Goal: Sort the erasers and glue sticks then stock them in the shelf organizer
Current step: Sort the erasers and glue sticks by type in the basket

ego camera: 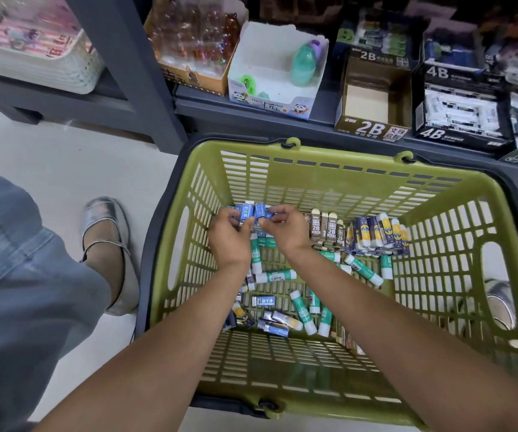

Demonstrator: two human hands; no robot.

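Observation:
Both hands reach into a green plastic basket (pixel 329 169) on the floor. My left hand (pixel 228 233) and my right hand (pixel 282 226) together pinch a row of blue-sleeved erasers (pixel 253 211) at the basket's far side. To their right stand brown 2B erasers (pixel 329 229) and navy-and-yellow erasers (pixel 379 233), lined up. Green-and-white glue sticks (pixel 303 311) and a few loose erasers (pixel 264 300) lie scattered on the basket floor under my forearms.
On the shelf beyond the basket sit an empty 2B display box (pixel 373 104), a stocked 4B box (pixel 460 113), a white panda box (pixel 270 73) holding a green sharpener, and an orange box (pixel 192 42). My leg and shoe (pixel 108 244) are left of the basket.

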